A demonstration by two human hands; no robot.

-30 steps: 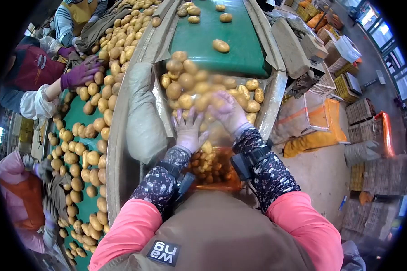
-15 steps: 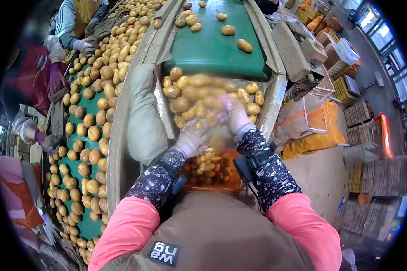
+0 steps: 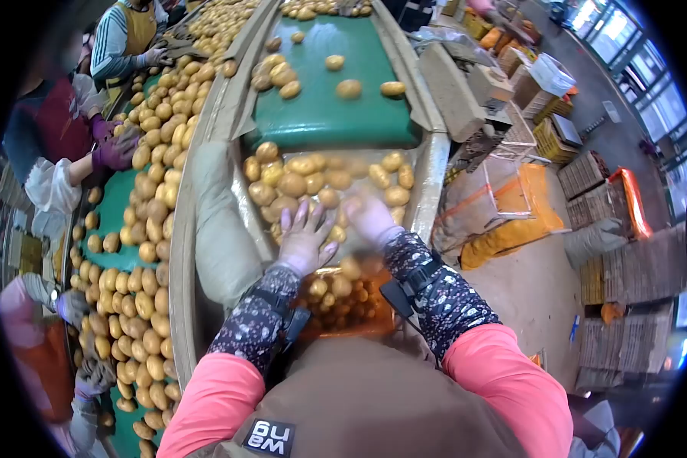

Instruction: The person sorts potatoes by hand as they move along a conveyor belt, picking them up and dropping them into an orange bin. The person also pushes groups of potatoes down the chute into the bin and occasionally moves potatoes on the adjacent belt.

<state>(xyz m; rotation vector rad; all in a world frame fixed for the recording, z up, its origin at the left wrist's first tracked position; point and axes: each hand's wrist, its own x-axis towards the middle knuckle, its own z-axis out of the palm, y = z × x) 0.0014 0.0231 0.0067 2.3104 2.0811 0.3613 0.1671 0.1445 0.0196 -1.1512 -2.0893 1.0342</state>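
Both of my gloved hands are over a metal chute (image 3: pixel 432 191) at the end of a green belt. My left hand (image 3: pixel 305 238) has its fingers spread at the near edge of a group of potatoes (image 3: pixel 291 184). To its right, my right hand (image 3: pixel 370 219) is smeared by motion close to the potatoes, and I cannot make out its fingers. Just below the hands, a single potato (image 3: pixel 350 267) is above an orange-lined container (image 3: pixel 343 333) that holds many potatoes. A grey padded roll (image 3: pixel 220 221) lies along the chute's left side.
Several potatoes ride on the green belt (image 3: pixel 320 114) ahead. On the left, a second belt (image 3: pixel 118 202) is crowded with potatoes, and co-workers' gloved hands (image 3: pixel 116 153) reach over it. Crates (image 3: pixel 588 183) and an orange sack (image 3: pixel 511 229) stand on the right.
The view has shifted, so the chute appears farther left. My left fingers have spread out, and the right hand is still moving. Potatoes on the chute have moved; co-workers' hands have shifted at left.
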